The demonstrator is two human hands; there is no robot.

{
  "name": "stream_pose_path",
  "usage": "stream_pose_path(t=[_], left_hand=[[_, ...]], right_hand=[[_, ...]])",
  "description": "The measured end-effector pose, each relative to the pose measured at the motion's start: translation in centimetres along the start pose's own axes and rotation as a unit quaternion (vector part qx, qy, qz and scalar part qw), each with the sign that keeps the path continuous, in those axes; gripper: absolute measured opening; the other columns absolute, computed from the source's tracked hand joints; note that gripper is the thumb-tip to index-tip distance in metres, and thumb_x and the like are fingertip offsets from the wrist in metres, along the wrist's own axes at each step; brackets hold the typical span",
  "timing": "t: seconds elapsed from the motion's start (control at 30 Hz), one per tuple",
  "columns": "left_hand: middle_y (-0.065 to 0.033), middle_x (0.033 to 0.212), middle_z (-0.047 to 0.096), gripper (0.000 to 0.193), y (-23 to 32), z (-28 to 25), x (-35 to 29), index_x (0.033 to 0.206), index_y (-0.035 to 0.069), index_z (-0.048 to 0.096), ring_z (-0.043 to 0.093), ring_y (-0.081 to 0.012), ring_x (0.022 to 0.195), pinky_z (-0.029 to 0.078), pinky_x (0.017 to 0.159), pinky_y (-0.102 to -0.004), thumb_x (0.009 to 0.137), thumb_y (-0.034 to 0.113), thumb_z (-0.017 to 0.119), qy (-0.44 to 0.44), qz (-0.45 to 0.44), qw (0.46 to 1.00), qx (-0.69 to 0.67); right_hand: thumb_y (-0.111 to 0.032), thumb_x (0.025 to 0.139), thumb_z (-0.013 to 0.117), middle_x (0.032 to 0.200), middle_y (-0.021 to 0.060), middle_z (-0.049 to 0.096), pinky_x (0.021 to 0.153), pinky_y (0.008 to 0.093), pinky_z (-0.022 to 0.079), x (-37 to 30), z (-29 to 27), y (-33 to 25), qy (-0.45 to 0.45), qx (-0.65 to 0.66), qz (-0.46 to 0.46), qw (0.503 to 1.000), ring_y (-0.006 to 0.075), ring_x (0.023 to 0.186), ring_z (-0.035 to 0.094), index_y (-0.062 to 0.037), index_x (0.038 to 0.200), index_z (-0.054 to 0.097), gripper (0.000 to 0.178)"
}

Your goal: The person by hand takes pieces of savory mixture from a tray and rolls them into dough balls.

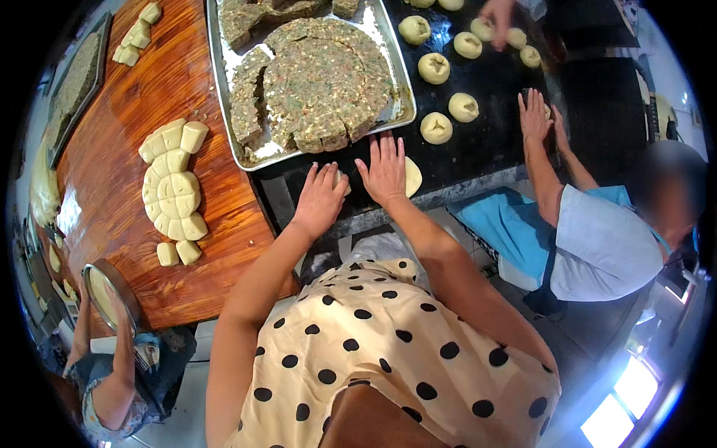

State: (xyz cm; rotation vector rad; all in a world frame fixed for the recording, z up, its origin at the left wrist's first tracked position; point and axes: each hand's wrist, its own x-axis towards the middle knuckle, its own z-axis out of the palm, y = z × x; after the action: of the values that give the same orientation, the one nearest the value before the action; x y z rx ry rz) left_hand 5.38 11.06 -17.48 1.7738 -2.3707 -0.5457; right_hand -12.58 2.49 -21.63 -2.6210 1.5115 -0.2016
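Note:
My left hand [323, 196] is curved over a small pale dough piece [341, 181] at the near edge of the black work surface. Most of that piece is hidden under my fingers. Close beside it, my right hand [383, 172] lies flat on the surface with its fingers stretched out. A flattened dough round [413, 177] sits against the right side of my right hand. Just beyond my fingertips stands a metal tray [407, 101] holding a large, cut slab of speckled brown-green filling [325, 78].
Several shaped dough buns [434, 68] stand on the black surface [493, 138] to the right. Cut dough pieces [173, 187] lie on the wooden table [224, 246]. A co-worker's hands [535, 119] work at right; another person holds a round pan [112, 295] at lower left.

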Motion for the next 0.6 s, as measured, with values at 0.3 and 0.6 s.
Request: stream_pose_path(t=[0.3, 0.6], left_hand=[[-0.0217, 0.148, 0.044, 0.048, 3.5, -2.1, 0.7, 0.13, -0.004, 0.056, 0.036, -0.034, 0.142, 0.022, 0.121, -0.0506, 0.088, 0.018, 0.056, -0.026, 0.125, 0.991, 0.033], [-0.0215, 0.146, 0.047, 0.046, 7.6, 1.9, 0.2, 0.13, -0.003, 0.057, 0.04, -0.033, 0.14, 0.023, 0.121, -0.0502, 0.089, 0.018, 0.054, -0.069, 0.202, 0.977, 0.022]], right_hand=[[-0.039, 0.099, 0.05, 0.15, 0.0243, 0.04, 0.12, 0.0487, 0.022, -0.5, -0.4, 3.8, -0.015, 0.221, -0.005, 0.975, 0.0396, 0.143, 0.033, 0.0012, 0.145, 0.041, 0.061], [-0.037, 0.095, 0.057, 0.15, 0.0204, 0.042, 0.121, 0.048, 0.021, -0.4, -2.0, 5.9, -0.069, 0.055, -0.082, 0.993, 0.0355, 0.143, 0.035, -0.0032, 0.143, 0.046, 0.06]])
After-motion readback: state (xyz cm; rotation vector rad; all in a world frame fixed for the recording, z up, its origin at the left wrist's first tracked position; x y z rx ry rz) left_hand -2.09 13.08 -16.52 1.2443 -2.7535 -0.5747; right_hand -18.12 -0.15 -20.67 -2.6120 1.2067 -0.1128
